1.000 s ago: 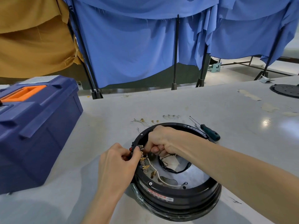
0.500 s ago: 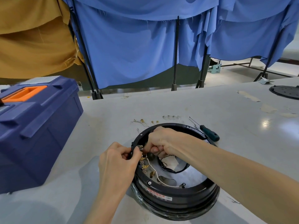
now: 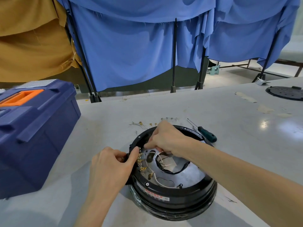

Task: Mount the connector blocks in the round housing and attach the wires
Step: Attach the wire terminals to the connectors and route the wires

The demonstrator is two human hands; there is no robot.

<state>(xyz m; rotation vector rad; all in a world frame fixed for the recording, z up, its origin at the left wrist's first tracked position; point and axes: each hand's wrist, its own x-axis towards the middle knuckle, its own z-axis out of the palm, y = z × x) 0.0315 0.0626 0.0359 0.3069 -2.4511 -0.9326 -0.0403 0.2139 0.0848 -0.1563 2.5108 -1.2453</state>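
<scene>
Work sits on a pale surface (image 3: 213, 112), with a blue toolbox (image 3: 32, 128) at the left edge. The round housing (image 3: 172, 194) lies open side up, near the person and right of the toolbox.

The left hand (image 3: 111, 167) grips the housing's left rim, fingers curled over the outside and thumb pressed in beside the connector block (image 3: 140, 161). That block stands against the inner wall, and its row of brass tabs faces the middle. The right hand (image 3: 167, 140) reaches in from the far side, its fingers clenched in a pinch just above the top tabs. A white wire (image 3: 161, 157) trails out from under it, so it seems to be grasping that wire's end, though the end itself is hidden.

The step in hand looks like seating a wire on one tab. To do it well, the left thumb should brace the block so that pushing does not rock it. The right hand should meet the tab straight on, not at a slant, and press until the wire sits fully home.

A green-handled screwdriver (image 3: 207, 134) lies just beyond the rim. Loose terminals (image 3: 147, 124) are scattered on the far side, presumably waiting their turn.
</scene>
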